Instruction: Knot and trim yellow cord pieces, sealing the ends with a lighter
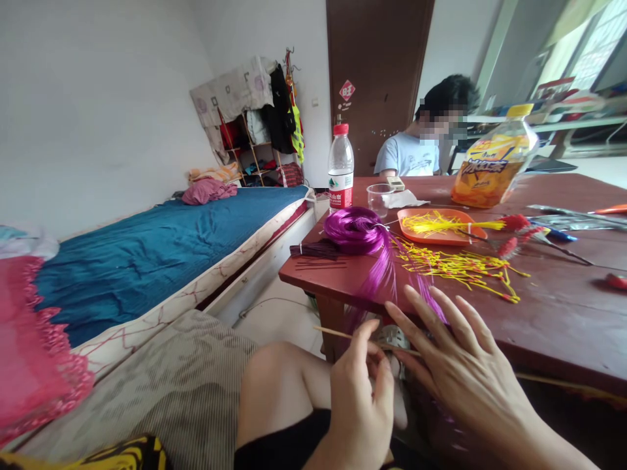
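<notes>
Seemingly the work is unfinished: the left hand [363,385] pinches a thin stick [332,332], its exposed end bare; the right hand [455,352] spreads open beside the other end. Beyond both, purple strands [350,230] and yellow stems [455,266] on the surface [563,316] look like material left.

A table [578,313] fills the right of the frame. Near its left end lies a filament bundle [353,232] — water bottle [341,171] behind it, plastic cup [379,203] right of the bottle. Right of the bundle, stamens [435,224] lie in a tray [431,239], loose stamens [455,264] before it; an iced-tea bottle [492,160] stands behind, upper right. A bed [142,241] spans the left. Bottom centre: stick [333,332] in the left hand [363,388], right hand [458,356] beside it.
</notes>
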Motion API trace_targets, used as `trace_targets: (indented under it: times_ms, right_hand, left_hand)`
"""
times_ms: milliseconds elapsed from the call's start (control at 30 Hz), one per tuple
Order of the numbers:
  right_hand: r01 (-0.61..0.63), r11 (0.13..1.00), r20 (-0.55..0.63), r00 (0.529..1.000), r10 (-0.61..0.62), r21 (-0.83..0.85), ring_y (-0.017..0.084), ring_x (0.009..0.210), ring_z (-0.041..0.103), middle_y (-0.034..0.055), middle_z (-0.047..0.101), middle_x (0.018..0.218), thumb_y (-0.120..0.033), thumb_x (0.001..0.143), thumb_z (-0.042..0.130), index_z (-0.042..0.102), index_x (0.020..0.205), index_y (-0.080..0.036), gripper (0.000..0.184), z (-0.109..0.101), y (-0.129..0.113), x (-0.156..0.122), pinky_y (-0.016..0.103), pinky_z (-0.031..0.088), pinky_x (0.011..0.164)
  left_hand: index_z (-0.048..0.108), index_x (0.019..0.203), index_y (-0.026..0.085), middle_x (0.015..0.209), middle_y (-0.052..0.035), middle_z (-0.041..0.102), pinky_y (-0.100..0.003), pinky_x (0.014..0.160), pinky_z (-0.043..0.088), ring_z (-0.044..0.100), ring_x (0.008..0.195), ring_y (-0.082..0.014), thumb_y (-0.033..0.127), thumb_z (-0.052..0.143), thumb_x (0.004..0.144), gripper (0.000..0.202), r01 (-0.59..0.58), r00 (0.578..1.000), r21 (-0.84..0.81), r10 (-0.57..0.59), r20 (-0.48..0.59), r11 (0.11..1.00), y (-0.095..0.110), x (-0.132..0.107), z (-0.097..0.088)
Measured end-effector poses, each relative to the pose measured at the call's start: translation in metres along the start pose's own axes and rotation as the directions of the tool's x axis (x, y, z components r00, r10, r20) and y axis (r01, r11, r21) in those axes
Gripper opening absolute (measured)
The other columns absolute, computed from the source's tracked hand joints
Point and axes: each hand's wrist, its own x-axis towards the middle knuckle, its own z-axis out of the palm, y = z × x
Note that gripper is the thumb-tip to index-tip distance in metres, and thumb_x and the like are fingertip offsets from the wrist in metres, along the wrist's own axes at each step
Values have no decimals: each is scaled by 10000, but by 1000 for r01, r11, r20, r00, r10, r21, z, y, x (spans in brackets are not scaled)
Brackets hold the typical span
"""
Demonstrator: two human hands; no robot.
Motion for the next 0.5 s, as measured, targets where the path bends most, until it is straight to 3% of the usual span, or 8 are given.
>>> trace_targets:
  times_ms: [200, 367, 433, 500]
  right_hand:
    - [9, 1000, -5, 1000, -9, 4, 282, 1324, 234, 129, 441, 1370, -490, 893, 338, 474, 1282, -226, 489, -3, 0, 1, 484, 216, 1053]
    - [-21, 1000, -24, 999, 21, -4, 291, 1317, 250, 133, 457, 1347, -461, 900, 351, 498, 1259, -221, 456, -5, 4, 3, 504, 227, 1045]
    - [-31, 999, -25, 999, 31, 13, 307, 1300, 282, 132, 464, 1340, -457, 897, 361, 512, 1246, -223, 446, -9, 5, 2, 519, 244, 1032]
    - [-42, 998, -28, 999, 43, 52, 328, 1254, 357, 133, 486, 1319, -440, 887, 394, 528, 1228, -222, 426, -16, 2, -3, 530, 295, 999]
  left_hand:
    - [498, 1228, 172, 1016, -103, 672, -312, 756, 439, 619, 818, -213, 93, 452, 788, 449, 28, 997, 86, -34, 71, 996, 3, 10, 4]
    - [679, 850, 209, 693, -65, 686, -301, 595, 384, 592, 619, -233, 193, 558, 749, 158, 90, 993, 262, -108, 56, 961, -7, 7, -5]
    - [678, 716, 215, 657, -57, 654, -280, 571, 352, 559, 595, -211, 203, 573, 743, 110, 95, 994, 236, -105, 29, 967, -6, 2, -13]
    - [650, 627, 202, 657, -53, 618, -264, 581, 340, 537, 622, -188, 231, 552, 775, 180, 104, 990, 117, -115, 87, 988, 4, -3, -21]
